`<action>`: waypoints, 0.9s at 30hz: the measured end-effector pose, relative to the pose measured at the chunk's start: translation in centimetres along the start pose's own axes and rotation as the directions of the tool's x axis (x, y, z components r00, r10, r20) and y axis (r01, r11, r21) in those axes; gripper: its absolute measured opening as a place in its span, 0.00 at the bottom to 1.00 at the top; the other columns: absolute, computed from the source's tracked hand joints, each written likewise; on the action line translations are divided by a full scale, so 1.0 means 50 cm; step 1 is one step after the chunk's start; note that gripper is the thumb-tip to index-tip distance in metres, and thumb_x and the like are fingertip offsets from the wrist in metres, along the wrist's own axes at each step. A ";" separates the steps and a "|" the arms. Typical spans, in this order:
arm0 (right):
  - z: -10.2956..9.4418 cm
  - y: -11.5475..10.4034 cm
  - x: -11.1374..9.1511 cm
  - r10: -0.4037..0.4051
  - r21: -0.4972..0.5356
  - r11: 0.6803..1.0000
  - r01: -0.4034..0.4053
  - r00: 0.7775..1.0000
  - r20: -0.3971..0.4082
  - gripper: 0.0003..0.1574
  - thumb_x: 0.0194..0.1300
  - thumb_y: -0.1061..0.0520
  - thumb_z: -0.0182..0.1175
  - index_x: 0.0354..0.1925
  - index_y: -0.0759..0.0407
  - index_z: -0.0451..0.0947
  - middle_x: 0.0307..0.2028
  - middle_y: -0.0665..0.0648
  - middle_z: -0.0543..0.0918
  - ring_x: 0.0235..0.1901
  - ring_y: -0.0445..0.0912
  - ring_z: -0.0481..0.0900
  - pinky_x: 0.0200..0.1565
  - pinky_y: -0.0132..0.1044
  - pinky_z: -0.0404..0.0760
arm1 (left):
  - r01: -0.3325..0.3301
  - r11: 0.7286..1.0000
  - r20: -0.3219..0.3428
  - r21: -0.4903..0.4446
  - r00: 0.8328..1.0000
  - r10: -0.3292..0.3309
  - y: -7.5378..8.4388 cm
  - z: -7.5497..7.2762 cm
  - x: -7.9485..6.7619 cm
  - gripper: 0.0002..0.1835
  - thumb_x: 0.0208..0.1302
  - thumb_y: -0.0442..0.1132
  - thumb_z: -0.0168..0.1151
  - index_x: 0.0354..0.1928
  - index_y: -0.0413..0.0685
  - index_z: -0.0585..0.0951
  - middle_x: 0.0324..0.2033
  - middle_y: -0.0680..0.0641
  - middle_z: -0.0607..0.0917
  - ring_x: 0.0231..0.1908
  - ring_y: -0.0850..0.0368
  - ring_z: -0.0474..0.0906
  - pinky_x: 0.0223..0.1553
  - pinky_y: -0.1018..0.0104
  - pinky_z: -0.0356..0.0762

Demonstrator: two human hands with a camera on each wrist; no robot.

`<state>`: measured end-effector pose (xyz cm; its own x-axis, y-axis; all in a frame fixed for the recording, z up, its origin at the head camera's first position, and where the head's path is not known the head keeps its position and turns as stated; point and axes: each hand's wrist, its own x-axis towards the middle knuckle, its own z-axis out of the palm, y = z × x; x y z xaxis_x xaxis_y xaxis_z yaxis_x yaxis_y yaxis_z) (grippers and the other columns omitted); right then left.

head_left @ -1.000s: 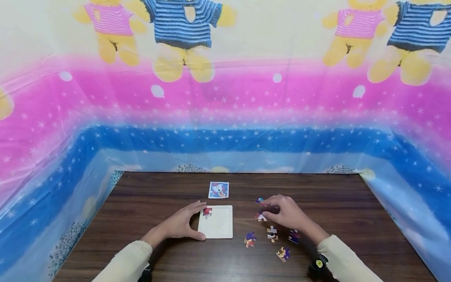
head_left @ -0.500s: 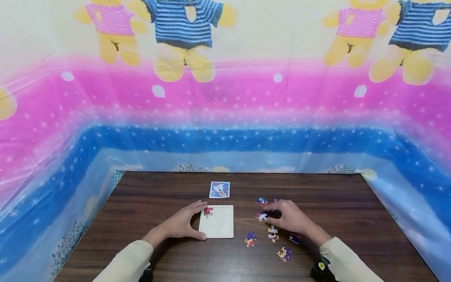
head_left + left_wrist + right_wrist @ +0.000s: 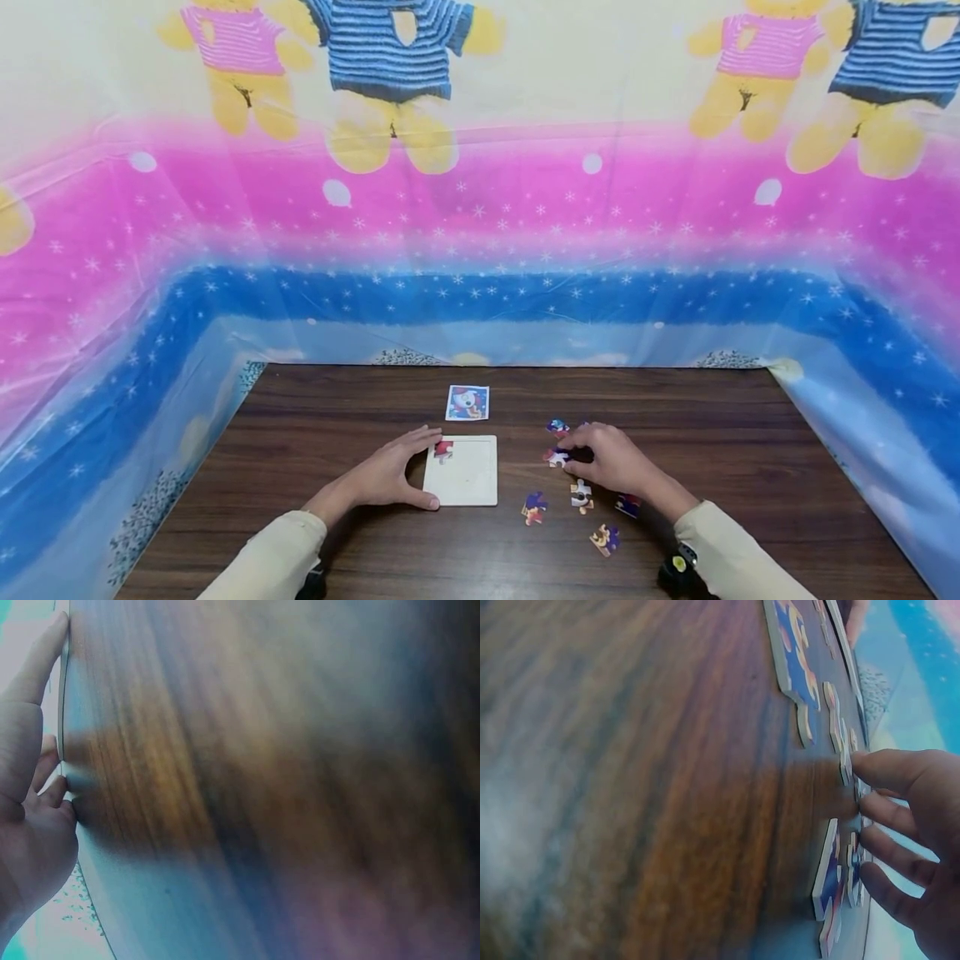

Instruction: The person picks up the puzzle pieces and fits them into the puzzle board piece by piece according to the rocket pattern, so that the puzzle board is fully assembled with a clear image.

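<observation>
A square white puzzle board (image 3: 468,479) lies on the table, with one red piece (image 3: 444,450) in its upper left corner. My left hand (image 3: 386,473) holds the board by its left side, thumb at the near corner and fingertips at the far one. To the right, a white-and-red puzzle piece (image 3: 556,457) lies between the thumb and forefinger of my right hand (image 3: 611,460), low over the table. The right wrist view has this hand (image 3: 922,825) from the side, fingers bent, tips at pieces lying flat.
Loose pieces surround the right hand: a blue one (image 3: 557,427) beyond it, a white-and-black one (image 3: 581,496), a dark one (image 3: 627,505) by the wrist, and purple-and-orange ones (image 3: 534,508) nearer. A picture card (image 3: 467,403) lies behind the board. A printed cloth (image 3: 480,300) walls the back.
The right thumb and forefinger have drawn back a little and come to the white-and-red piece, which has shifted slightly. The left hand and the board keep their place.
</observation>
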<state>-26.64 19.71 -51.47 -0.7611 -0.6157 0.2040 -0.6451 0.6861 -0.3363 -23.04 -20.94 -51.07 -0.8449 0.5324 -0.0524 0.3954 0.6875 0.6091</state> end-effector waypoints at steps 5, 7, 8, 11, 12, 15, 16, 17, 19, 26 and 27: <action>-0.002 -0.004 -0.002 0.013 -0.027 1.000 -0.013 1.000 -0.010 0.20 0.64 0.48 0.73 0.51 0.54 0.88 0.47 0.50 0.88 0.48 0.46 0.84 0.49 0.47 0.84 | -0.022 1.000 -0.003 -0.003 1.000 0.022 -0.003 0.002 0.001 0.57 0.52 0.63 0.77 0.78 0.44 0.63 0.77 0.45 0.62 0.78 0.42 0.51 0.72 0.36 0.58; -0.003 -0.006 -0.002 0.013 -0.051 0.999 -0.013 1.000 -0.003 0.20 0.64 0.47 0.72 0.51 0.54 0.89 0.46 0.50 0.88 0.46 0.45 0.83 0.45 0.45 0.84 | -0.029 1.000 -0.006 -0.004 1.000 0.029 -0.004 0.003 0.001 0.57 0.52 0.64 0.77 0.78 0.44 0.63 0.77 0.44 0.63 0.78 0.41 0.51 0.71 0.35 0.58; -0.004 -0.007 -0.001 0.012 -0.059 0.998 -0.012 1.000 0.002 0.20 0.64 0.47 0.72 0.51 0.54 0.89 0.46 0.50 0.87 0.45 0.45 0.83 0.44 0.44 0.84 | -0.031 0.999 -0.008 -0.004 0.999 0.031 -0.004 0.003 0.001 0.57 0.52 0.64 0.77 0.78 0.43 0.63 0.77 0.43 0.62 0.78 0.41 0.51 0.71 0.35 0.58; -0.004 -0.009 0.000 0.008 -0.081 0.997 -0.007 1.000 0.010 0.18 0.64 0.47 0.72 0.49 0.53 0.90 0.45 0.50 0.85 0.42 0.44 0.81 0.39 0.39 0.81 | -0.026 1.000 -0.008 -0.003 1.000 0.026 -0.003 0.003 0.000 0.57 0.52 0.64 0.77 0.78 0.44 0.63 0.77 0.43 0.62 0.78 0.41 0.51 0.71 0.35 0.58; -0.003 -0.008 0.000 0.005 -0.082 0.997 -0.004 1.000 0.011 0.18 0.64 0.47 0.72 0.49 0.53 0.90 0.44 0.50 0.85 0.42 0.43 0.80 0.38 0.38 0.79 | -0.023 1.000 -0.008 -0.003 1.000 0.023 -0.003 0.003 0.000 0.57 0.52 0.63 0.77 0.78 0.44 0.63 0.77 0.44 0.62 0.78 0.41 0.51 0.71 0.35 0.58; -0.004 -0.005 0.000 -0.015 -0.080 0.997 0.015 1.000 0.002 0.17 0.64 0.47 0.72 0.48 0.52 0.90 0.44 0.50 0.85 0.41 0.43 0.80 0.37 0.37 0.79 | -0.017 1.000 -0.010 0.000 1.000 0.017 -0.001 0.000 -0.001 0.57 0.52 0.63 0.77 0.78 0.44 0.63 0.78 0.44 0.62 0.78 0.41 0.51 0.71 0.34 0.58; -0.004 -0.005 0.000 -0.019 -0.081 0.997 0.019 1.000 -0.001 0.17 0.64 0.47 0.72 0.48 0.52 0.90 0.44 0.50 0.85 0.42 0.43 0.80 0.38 0.38 0.80 | -0.013 1.000 -0.010 0.000 1.000 0.013 -0.001 0.000 -0.001 0.57 0.52 0.63 0.77 0.78 0.45 0.63 0.78 0.44 0.62 0.78 0.41 0.51 0.71 0.35 0.58; -0.004 -0.004 0.001 -0.025 -0.084 0.996 0.024 1.000 -0.005 0.17 0.64 0.47 0.72 0.47 0.52 0.90 0.44 0.50 0.86 0.43 0.44 0.80 0.39 0.39 0.81 | -0.011 1.000 -0.010 0.001 1.000 0.011 0.000 0.000 -0.001 0.57 0.52 0.63 0.77 0.78 0.45 0.63 0.78 0.44 0.62 0.78 0.41 0.51 0.71 0.35 0.58; -0.005 -0.003 0.003 -0.034 -0.091 0.995 0.033 0.999 -0.008 0.16 0.64 0.47 0.72 0.48 0.51 0.90 0.45 0.50 0.87 0.44 0.44 0.81 0.42 0.41 0.82 | -0.010 1.000 -0.010 -0.001 1.000 0.010 0.000 -0.001 -0.002 0.57 0.52 0.63 0.78 0.78 0.44 0.63 0.78 0.44 0.62 0.78 0.41 0.51 0.71 0.34 0.58; -0.013 -0.012 0.015 -0.037 -0.095 0.995 0.035 0.999 -0.009 0.17 0.64 0.47 0.71 0.49 0.51 0.90 0.44 0.49 0.90 0.43 0.43 0.83 0.44 0.44 0.83 | 0.004 1.000 -0.002 -0.014 1.000 -0.004 0.001 -0.001 -0.003 0.57 0.52 0.63 0.78 0.78 0.47 0.63 0.78 0.46 0.61 0.79 0.43 0.50 0.72 0.36 0.57; -0.014 -0.013 0.017 -0.041 -0.097 0.994 0.040 0.999 -0.012 0.17 0.65 0.47 0.71 0.49 0.51 0.90 0.44 0.49 0.90 0.44 0.43 0.83 0.44 0.43 0.83 | 0.004 1.000 -0.001 -0.014 1.000 -0.004 0.001 -0.001 -0.003 0.57 0.52 0.63 0.78 0.78 0.47 0.63 0.78 0.46 0.61 0.79 0.43 0.50 0.72 0.36 0.57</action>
<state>-26.89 19.00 -50.45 -0.7347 -0.6388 0.2282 -0.6783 0.6955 -0.2369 -22.91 -21.00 -51.00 -0.8469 0.5290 -0.0538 0.3869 0.6824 0.6202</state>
